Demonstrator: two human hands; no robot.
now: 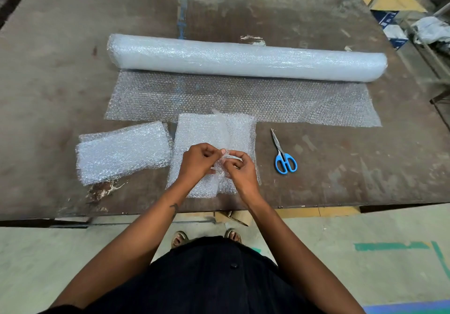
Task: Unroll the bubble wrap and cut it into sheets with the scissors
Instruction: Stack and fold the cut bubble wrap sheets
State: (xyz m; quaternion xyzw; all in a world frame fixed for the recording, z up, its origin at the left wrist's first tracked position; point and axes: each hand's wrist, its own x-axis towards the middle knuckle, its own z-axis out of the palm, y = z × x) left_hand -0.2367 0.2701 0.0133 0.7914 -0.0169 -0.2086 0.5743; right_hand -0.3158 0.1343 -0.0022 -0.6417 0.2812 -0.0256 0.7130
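Head view: the left hand (196,161) and right hand (239,167) meet over a cut bubble-wrap sheet (214,131) on the tabletop (60,70), their fingers (231,154) pinching a raised fold of it. Scissors (283,156) lie just right of the fingers; the roll (243,57) lies beyond them, a folded stack (121,153) to their left.

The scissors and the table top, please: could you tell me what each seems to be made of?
The scissors: bare grey blades that look like metal, and glossy blue handle loops, probably plastic. The table top: a dull brown sheet, scuffed and stained, chipped pale near the front edge; it looks like worn board or plywood, though coated metal cannot be ruled out.
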